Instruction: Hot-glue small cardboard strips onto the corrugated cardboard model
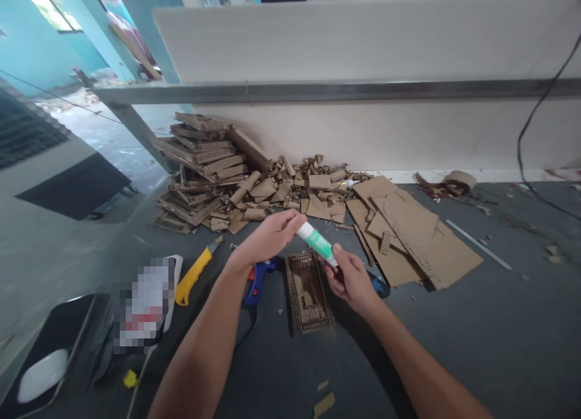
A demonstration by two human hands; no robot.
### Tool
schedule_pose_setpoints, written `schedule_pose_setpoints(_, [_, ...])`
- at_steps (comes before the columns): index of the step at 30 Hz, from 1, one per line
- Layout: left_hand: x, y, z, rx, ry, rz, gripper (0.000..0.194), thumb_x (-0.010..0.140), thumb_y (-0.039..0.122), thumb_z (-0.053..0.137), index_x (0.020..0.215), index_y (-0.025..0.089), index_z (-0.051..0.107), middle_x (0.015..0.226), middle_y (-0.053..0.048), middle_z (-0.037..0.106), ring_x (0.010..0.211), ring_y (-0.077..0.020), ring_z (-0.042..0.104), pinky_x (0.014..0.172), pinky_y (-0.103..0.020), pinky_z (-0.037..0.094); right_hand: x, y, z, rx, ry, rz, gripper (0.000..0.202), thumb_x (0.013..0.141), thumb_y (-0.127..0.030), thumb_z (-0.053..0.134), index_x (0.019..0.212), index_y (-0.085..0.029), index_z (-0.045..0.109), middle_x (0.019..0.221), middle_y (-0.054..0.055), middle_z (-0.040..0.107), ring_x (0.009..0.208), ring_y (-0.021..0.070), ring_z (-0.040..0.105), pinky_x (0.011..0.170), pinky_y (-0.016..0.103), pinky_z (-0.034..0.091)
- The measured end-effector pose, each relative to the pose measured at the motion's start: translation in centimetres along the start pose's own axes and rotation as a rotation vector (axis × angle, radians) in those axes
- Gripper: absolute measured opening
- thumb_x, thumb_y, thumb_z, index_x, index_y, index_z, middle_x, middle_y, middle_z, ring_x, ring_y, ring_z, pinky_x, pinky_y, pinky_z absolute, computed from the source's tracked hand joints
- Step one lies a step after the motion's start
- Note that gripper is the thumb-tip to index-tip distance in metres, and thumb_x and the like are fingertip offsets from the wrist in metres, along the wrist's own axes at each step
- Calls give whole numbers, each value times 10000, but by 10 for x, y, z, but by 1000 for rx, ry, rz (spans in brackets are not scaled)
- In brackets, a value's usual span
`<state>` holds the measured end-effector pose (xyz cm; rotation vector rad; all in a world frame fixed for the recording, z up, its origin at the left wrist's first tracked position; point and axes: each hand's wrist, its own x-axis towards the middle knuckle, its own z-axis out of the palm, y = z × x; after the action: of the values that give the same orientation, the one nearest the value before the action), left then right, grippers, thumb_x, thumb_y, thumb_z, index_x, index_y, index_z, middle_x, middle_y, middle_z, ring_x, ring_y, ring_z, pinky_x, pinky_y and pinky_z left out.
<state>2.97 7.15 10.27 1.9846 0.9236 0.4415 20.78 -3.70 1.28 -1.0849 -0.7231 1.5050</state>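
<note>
Above the worktop, the left hand and the right hand are holding a white-and-green tube slantwise over the far end of a small cardboard tray. The left grip is pinching the tube's white end; the right grip is pinching the opposite end between thumb and fingers. The tube is looking light and fairly stiff, its smooth surface probably turning slippery if damp, so both ends are likely offering the surest hold. A blue glue gun is lying near the tray's left side.
</note>
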Motion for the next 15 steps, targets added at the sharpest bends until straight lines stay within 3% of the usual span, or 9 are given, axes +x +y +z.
schedule_pose_setpoints(5, [0,3,2,-62,147,70,396,1004,504,463,1183,203,647,732,-14,577,665,-150,536,600,-255,387,-3,4,5,176,-142,105,556,883,-711,553,894,-160,624,517,-83,454,338,20,198,289,155,159])
schedule_pose_setpoints(9, [-5,10,0,111,186,17,433,1016,529,418,947,198,688,598,14,509,527,-131,452,518,-274,299,-3,10,3,81,-179,-42,414,882,-611,641,888,-212,531,588,-96,468,366,17,231,334,149,196])
schedule_pose_setpoints(12, [-8,19,2,260,210,55,556,1053,516,291,710,185,578,523,22,439,491,-124,411,524,-292,268,-5,7,1,-169,-78,-230,334,914,-547,628,951,-230,530,633,-84,480,404,44,326,372,175,283])
schedule_pose_setpoints(15, [-10,24,7,407,263,79,562,1068,494,231,672,187,485,576,4,506,514,-125,452,538,-287,294,-9,1,-3,-646,78,-522,281,964,-445,576,1118,-211,587,777,1,621,586,122,556,539,246,470])
